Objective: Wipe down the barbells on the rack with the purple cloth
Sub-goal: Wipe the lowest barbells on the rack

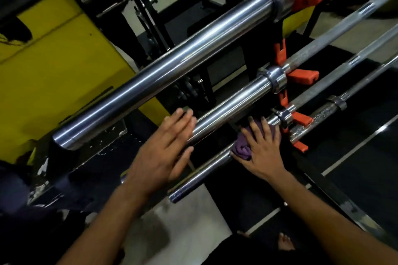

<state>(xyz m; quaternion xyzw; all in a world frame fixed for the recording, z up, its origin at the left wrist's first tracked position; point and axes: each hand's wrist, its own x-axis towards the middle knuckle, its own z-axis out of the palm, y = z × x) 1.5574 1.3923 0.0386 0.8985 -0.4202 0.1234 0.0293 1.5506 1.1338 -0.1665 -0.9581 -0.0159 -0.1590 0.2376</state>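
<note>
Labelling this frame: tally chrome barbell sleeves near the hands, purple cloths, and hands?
Thick shiny chrome barbell sleeves: 3 (top, middle, bottom)
Crumpled purple cloth: 1
Bare hands: 2 (left hand, right hand)
Total: 6

right hand (261, 150) pressing purple cloth (243, 149) on barbell (200, 174), left hand (163, 150) flat
</note>
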